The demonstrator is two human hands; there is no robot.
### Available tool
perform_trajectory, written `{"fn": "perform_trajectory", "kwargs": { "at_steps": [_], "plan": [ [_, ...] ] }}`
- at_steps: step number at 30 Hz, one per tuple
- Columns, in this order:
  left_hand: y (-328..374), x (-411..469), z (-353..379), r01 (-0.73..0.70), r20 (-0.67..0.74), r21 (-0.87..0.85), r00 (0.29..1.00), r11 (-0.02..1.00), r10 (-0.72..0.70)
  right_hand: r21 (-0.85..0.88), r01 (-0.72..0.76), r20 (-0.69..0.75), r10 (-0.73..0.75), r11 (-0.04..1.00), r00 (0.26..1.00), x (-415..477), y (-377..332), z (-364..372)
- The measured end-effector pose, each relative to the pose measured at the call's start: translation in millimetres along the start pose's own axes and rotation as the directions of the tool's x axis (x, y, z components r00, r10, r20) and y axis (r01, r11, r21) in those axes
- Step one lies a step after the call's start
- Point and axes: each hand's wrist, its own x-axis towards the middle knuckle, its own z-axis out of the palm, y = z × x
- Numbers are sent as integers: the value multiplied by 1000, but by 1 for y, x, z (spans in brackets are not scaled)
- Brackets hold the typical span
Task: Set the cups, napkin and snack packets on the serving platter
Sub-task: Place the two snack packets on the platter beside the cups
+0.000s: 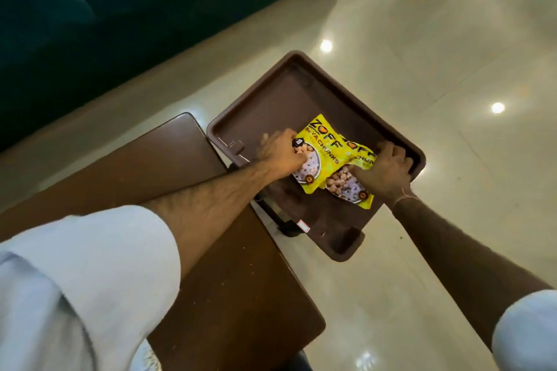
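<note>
The left hand [278, 153] curled its fingers on one yellow snack packet [321, 156]. The right hand [384, 167] gripped the other packet [351, 187]. Both packets lay in the brown platter [271, 105], near its right edge.

A dark brown wooden tabletop [193, 178] fills the near left. Beyond it, glossy cream floor tiles [422, 39] spread right and far, mirroring round ceiling lights [326, 45]. A dark teal sofa [90, 9] occupies the far left.

"ZOFF" and "SOYA CHUNKS" on the two yellow snack packets [324, 156]
</note>
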Motion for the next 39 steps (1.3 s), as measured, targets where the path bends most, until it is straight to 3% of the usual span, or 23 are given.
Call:
{"fn": "perform_trajectory", "kwargs": {
  "at_steps": [3, 5, 10, 14, 16, 17, 19, 20, 24, 28, 33, 39],
  "plan": [
    [8, 18, 10, 38, -30, 107, 999, 994, -35, 210, -87, -34, 96, 974, 995, 0, 14, 9],
    [11, 22, 13, 67, -6, 88, 998, 994, -66, 312, -128, -41, 147, 942, 988, -3, 15, 14],
    [14, 18, 13, 129, 79, -154, 990, 980, -118, 492, -240, -13, 283, 837, 959, -6, 7, 21],
    [12, 7, 6, 203, 141, -385, 977, 900, -160, 640, -292, 3, 378, 711, 926, -8, 1, 23],
    [6, 0, 0, 233, 144, -495, 972, 837, -186, 741, -350, 97, 424, 573, 900, -9, -2, 22],
    [1, -6, -4, 242, 141, -560, 970, 792, -196, 799, -391, 187, 430, 457, 883, -11, -4, 20],
    [-10, -19, -13, 241, 138, -695, 969, 677, -204, 847, -467, 368, 354, 254, 860, -14, -6, 16],
    [-17, -27, -20, 232, 138, -751, 971, 618, -197, 847, -483, 413, 296, 224, 861, -17, -8, 15],
    [-55, -64, -55, 206, 160, -854, 978, 479, -135, 836, -426, 408, 127, 347, 904, -32, -24, 11],
    [-105, -111, -101, 167, 86, -911, 971, 378, -222, 845, -260, 331, -76, 467, 940, -62, -64, 9],
    [-192, -183, -153, 76, -17, -949, 956, 307, -292, 856, -232, 384, -267, 462, 884, -126, -130, 31],
    [-298, -283, -184, 2, -126, -960, 890, 279, -439, 807, -169, 433, -371, 566, 822, -220, -204, 80]
  ]
}}
